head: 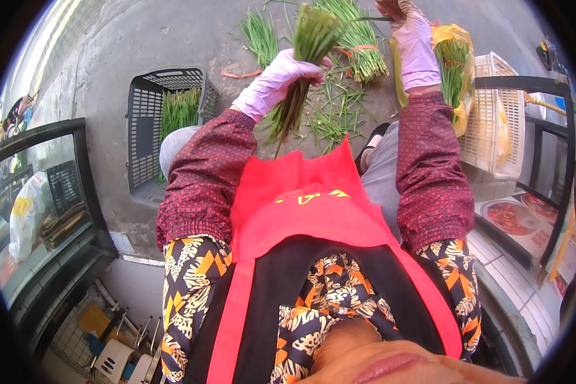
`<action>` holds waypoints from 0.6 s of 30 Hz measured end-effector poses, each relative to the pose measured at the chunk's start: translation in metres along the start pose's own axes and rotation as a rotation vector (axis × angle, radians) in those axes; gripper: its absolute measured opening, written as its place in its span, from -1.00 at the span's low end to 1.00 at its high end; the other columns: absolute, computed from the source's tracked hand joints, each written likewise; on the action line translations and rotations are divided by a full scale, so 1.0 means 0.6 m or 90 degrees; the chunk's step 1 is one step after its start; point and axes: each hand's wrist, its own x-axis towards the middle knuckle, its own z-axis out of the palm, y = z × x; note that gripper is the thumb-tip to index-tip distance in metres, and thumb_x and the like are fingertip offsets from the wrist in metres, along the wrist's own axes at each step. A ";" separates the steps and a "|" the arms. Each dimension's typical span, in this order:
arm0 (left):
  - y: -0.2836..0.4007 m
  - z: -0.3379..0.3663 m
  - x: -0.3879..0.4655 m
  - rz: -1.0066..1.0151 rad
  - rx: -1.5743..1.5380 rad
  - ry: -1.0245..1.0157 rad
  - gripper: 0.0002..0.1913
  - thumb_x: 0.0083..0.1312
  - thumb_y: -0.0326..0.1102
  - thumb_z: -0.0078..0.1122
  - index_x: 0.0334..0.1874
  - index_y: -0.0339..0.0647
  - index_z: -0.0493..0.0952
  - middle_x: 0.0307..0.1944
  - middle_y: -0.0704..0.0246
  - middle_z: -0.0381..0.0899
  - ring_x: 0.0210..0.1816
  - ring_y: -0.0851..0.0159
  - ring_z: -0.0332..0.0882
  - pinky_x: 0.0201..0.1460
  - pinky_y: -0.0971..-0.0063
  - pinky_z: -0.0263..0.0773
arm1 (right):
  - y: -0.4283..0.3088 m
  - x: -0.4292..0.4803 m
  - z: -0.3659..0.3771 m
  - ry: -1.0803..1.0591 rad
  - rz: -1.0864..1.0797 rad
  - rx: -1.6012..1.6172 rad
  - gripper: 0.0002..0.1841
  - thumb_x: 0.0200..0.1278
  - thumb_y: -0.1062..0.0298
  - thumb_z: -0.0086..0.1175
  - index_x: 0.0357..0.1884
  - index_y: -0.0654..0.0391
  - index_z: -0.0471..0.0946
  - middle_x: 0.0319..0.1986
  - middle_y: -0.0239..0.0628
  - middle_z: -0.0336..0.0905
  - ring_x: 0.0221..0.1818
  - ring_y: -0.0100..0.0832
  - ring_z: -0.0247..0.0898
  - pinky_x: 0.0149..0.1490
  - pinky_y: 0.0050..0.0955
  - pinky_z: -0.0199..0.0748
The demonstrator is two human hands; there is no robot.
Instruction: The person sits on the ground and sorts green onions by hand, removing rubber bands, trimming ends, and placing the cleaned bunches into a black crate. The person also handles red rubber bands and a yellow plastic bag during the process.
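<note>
My left hand, in a thin pale purple glove, grips a bunch of green chives around its middle, with the leaves hanging down over the floor. My right hand, gloved likewise, is at the top of the view by a few long green blades; its fingers are partly cut off by the picture's edge, though they appear closed on the blades. Between the hands, a large bundle of chives tied with a reddish band lies on the floor. A smaller pile of chives lies left of it. Loose trimmings are scattered below.
A grey plastic crate with upright chives stands at the left. To the right are chives in a yellow plastic bag and a white plastic basket. Black-framed glass panels flank me. A reddish strip lies on the floor.
</note>
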 end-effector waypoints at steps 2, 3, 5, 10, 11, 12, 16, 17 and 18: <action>0.019 -0.030 -0.010 0.078 0.036 0.051 -0.71 0.14 -0.42 0.29 -0.11 -0.44 0.57 -0.43 0.34 0.60 -0.38 0.39 0.57 -0.23 0.54 0.49 | -0.001 -0.004 -0.021 0.073 0.059 -0.127 -0.77 0.29 0.26 0.14 -0.20 0.24 0.61 -0.39 -0.21 0.66 -0.34 -0.32 0.61 -0.20 -0.35 0.57; 0.032 -0.048 -0.012 0.109 0.042 0.071 -0.71 0.17 -0.38 0.28 -0.13 -0.44 0.57 -0.43 0.36 0.59 -0.35 0.38 0.58 -0.19 0.53 0.49 | 0.008 -0.012 -0.026 0.049 0.059 -0.147 -0.79 0.29 0.30 0.13 -0.21 0.25 0.61 -0.39 -0.22 0.67 -0.34 -0.33 0.61 -0.23 -0.37 0.57; 0.056 -0.085 -0.020 0.168 -0.050 0.090 -0.67 0.25 -0.31 0.19 -0.04 -0.42 0.50 -0.46 0.41 0.52 -0.33 0.37 0.53 -0.02 0.46 0.44 | 0.024 -0.025 -0.030 0.001 0.053 -0.189 -0.84 0.29 0.37 0.12 -0.23 0.26 0.61 -0.38 -0.22 0.67 -0.34 -0.35 0.61 -0.27 -0.40 0.57; 0.096 -0.142 -0.039 0.262 -0.198 -0.018 -0.52 0.23 -0.36 0.18 0.17 -0.44 0.36 -0.44 0.38 0.48 -0.36 0.36 0.45 0.07 0.28 0.45 | 0.033 -0.017 -0.025 0.044 0.065 -0.325 -0.83 0.33 0.40 0.05 -0.30 0.26 0.63 -0.44 -0.26 0.66 -0.61 -0.54 0.44 -0.47 -0.58 0.41; 0.095 -0.142 -0.043 0.239 -0.203 -0.009 -0.52 0.22 -0.37 0.17 0.16 -0.47 0.35 -0.46 0.37 0.48 -0.37 0.34 0.46 0.05 0.28 0.46 | 0.032 -0.012 -0.022 -0.021 0.086 -0.340 -0.78 0.31 0.28 0.10 -0.31 0.24 0.63 -0.41 -0.27 0.67 -0.51 -0.52 0.49 -0.36 -0.56 0.46; 0.092 -0.138 -0.045 0.238 -0.159 -0.026 -0.52 0.22 -0.36 0.16 0.15 -0.48 0.36 -0.47 0.36 0.48 -0.38 0.34 0.47 0.04 0.29 0.46 | 0.031 -0.012 -0.021 -0.085 0.105 -0.358 -0.71 0.28 0.15 0.15 -0.32 0.22 0.64 -0.38 -0.28 0.68 -0.40 -0.50 0.54 -0.25 -0.54 0.50; 0.077 -0.103 -0.042 0.214 -0.034 -0.095 -0.52 0.18 -0.27 0.12 0.07 -0.51 0.40 -0.49 0.33 0.46 -0.43 0.33 0.46 -0.01 0.30 0.47 | 0.040 -0.026 0.001 -0.269 0.103 -0.473 -0.65 0.19 0.08 0.29 -0.12 0.13 0.65 -0.23 -0.37 0.68 -0.18 -0.57 0.54 -0.01 -0.52 0.46; 0.075 -0.093 -0.042 0.202 -0.017 -0.125 -0.51 0.17 -0.25 0.11 0.06 -0.51 0.40 -0.49 0.33 0.46 -0.44 0.33 0.45 -0.02 0.31 0.47 | 0.049 -0.034 0.015 -0.230 0.068 -0.502 -0.61 0.17 0.09 0.30 -0.03 0.09 0.63 -0.15 -0.36 0.65 -0.15 -0.57 0.53 -0.01 -0.51 0.46; 0.074 -0.083 -0.041 0.186 0.024 -0.112 -0.50 0.15 -0.21 0.10 0.05 -0.49 0.41 -0.51 0.33 0.45 -0.46 0.33 0.43 -0.04 0.33 0.46 | 0.049 -0.043 0.024 -0.250 0.022 -0.481 -0.56 0.15 0.10 0.32 0.05 0.04 0.59 -0.07 -0.35 0.61 -0.16 -0.58 0.52 -0.03 -0.53 0.46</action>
